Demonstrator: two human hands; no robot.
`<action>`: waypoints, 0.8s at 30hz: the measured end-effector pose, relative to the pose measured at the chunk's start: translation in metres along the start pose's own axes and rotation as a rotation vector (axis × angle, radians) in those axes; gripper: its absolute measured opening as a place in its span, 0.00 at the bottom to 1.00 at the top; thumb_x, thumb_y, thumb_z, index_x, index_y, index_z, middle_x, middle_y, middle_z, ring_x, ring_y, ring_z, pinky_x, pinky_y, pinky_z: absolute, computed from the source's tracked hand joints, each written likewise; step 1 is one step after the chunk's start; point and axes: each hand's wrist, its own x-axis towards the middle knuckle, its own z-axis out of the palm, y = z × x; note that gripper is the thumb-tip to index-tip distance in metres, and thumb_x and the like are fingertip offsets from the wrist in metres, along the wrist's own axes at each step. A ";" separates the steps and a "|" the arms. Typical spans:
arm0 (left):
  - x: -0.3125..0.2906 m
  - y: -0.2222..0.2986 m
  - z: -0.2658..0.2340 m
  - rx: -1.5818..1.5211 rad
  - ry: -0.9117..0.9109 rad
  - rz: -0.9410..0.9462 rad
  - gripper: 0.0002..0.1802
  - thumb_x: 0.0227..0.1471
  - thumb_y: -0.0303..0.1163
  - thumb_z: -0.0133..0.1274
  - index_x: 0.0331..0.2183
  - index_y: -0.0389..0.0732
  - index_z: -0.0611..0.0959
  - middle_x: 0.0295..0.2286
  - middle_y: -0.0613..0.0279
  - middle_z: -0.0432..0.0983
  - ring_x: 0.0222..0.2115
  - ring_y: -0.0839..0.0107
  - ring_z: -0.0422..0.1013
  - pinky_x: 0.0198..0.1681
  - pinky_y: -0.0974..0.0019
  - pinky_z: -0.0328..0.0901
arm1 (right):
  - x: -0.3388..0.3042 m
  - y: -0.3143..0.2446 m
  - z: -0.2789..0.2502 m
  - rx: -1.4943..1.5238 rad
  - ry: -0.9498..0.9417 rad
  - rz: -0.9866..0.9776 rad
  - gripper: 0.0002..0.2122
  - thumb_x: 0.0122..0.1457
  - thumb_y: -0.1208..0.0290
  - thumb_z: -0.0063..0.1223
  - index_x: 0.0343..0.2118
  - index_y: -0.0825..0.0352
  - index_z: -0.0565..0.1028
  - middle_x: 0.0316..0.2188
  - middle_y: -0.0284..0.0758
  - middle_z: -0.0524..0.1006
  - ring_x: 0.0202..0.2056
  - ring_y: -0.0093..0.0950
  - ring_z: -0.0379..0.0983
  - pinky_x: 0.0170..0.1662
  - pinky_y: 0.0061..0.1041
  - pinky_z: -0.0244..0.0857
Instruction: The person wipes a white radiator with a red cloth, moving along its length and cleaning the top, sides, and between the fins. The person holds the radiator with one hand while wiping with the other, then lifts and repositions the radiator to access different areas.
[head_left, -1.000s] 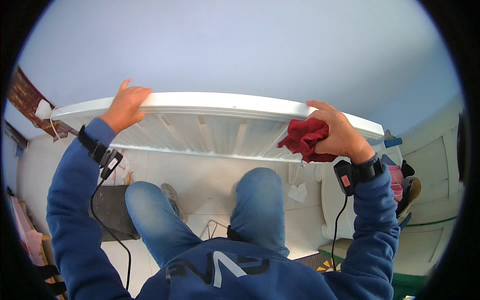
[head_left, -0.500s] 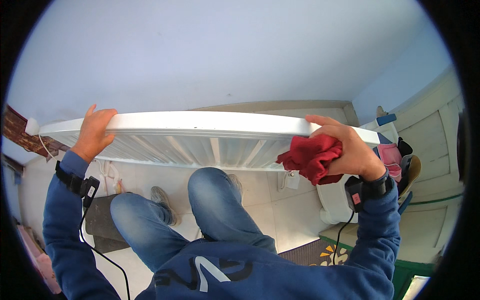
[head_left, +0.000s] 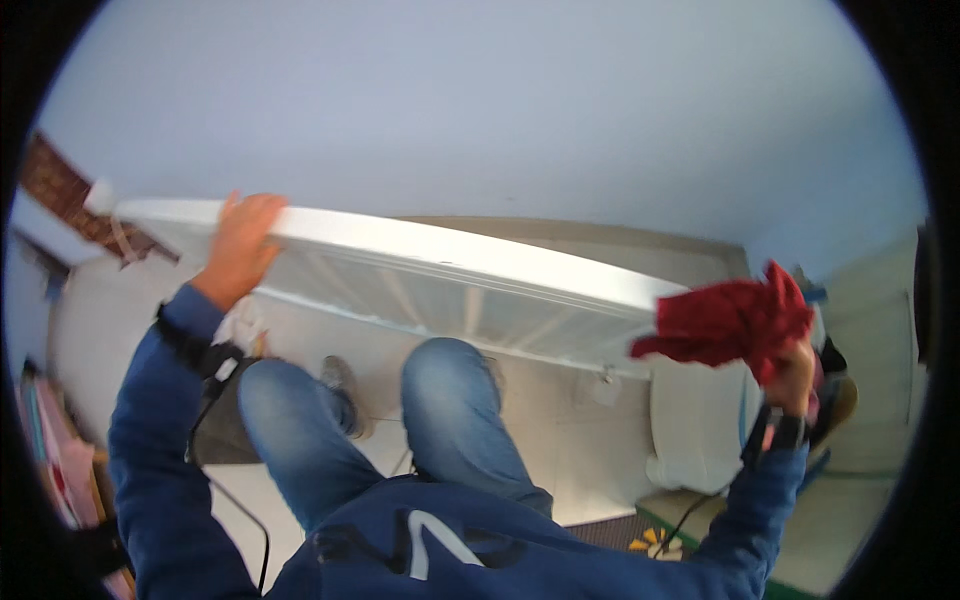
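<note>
A long white ribbed panel (head_left: 450, 253), which looks like a radiator, stretches across the view in front of my knees, its right end lower in view than its left. My left hand (head_left: 243, 245) is closed over its top edge near the left end, fingers on top and thumb on the near side. At the panel's right end, my right hand (head_left: 790, 378) grips a crumpled red cloth (head_left: 728, 320). The cloth hangs over that end and hides it. Motion blurs my right hand, and the cloth covers part of its fingers.
A pale blue wall (head_left: 480, 110) rises behind the panel. White plastic furniture (head_left: 695, 425) stands below the cloth, near a pale door (head_left: 870, 400) on the right. A dark mat with a yellow pattern (head_left: 650, 540) lies at lower right. Cords run from both wrists.
My right hand has moved right with the red cloth, off the panel's top edge. My left hand stays on the edge. The view has turned, so the panel now slants down to the right.
</note>
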 end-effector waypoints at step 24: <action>-0.135 0.134 0.183 -0.884 -0.642 -0.226 0.24 0.50 0.42 0.62 0.46 0.39 0.79 0.37 0.50 0.80 0.39 0.52 0.75 0.43 0.54 0.69 | 0.002 0.058 0.139 -0.393 -0.224 -0.051 0.43 0.37 0.57 0.73 0.56 0.74 0.65 0.51 0.40 0.72 0.52 0.32 0.69 0.59 0.31 0.59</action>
